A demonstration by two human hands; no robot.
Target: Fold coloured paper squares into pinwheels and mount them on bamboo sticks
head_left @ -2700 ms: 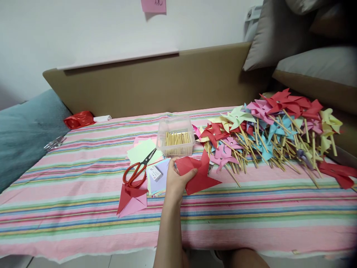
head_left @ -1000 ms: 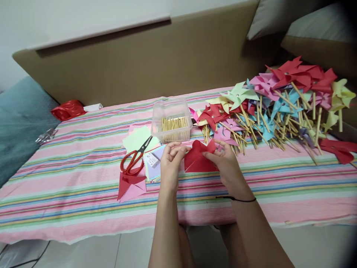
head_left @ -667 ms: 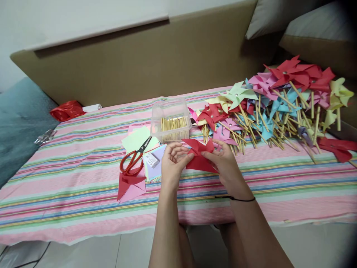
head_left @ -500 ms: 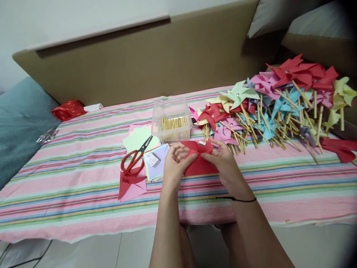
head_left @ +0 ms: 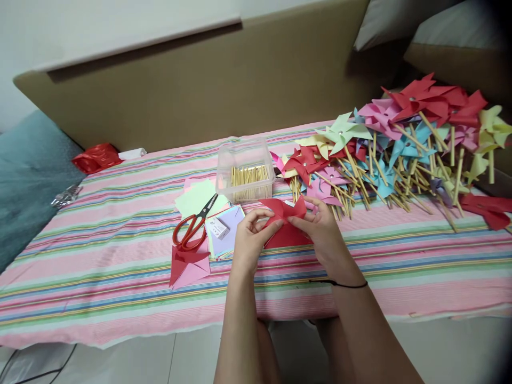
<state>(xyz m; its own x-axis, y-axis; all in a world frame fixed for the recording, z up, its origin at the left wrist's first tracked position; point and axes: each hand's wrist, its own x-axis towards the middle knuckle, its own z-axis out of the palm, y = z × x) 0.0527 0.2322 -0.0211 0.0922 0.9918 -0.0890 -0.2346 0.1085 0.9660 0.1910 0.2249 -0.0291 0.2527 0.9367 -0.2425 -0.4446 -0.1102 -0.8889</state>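
Note:
A red paper pinwheel (head_left: 288, 238), its points partly folded in toward the centre, is held between both hands just above the striped cloth. My left hand (head_left: 253, 234) pinches its left side, thumb near the middle. From the right, my right hand (head_left: 320, 226) grips it with the thumb on the centre; its other fingers are partly behind the paper. A small white piece shows behind the paper's upper edge. To the left lie scissors (head_left: 196, 223) with red handles, a small white box (head_left: 217, 228) on a stack of coloured paper squares (head_left: 229, 234), and cut red and pink paper (head_left: 192, 269).
Behind my hands stands a clear plastic box (head_left: 245, 193) of short wooden sticks (head_left: 250, 175). A large heap of finished pinwheels (head_left: 384, 154) fills the right side. A red plastic bag (head_left: 97, 158) lies far left on the striped cloth (head_left: 100, 240); a sofa back (head_left: 200, 90) rises behind.
Both hands stay on the red paper in nearly the same pinch. The right fingers have shifted slightly at the paper's upper right point. The view has moved a little.

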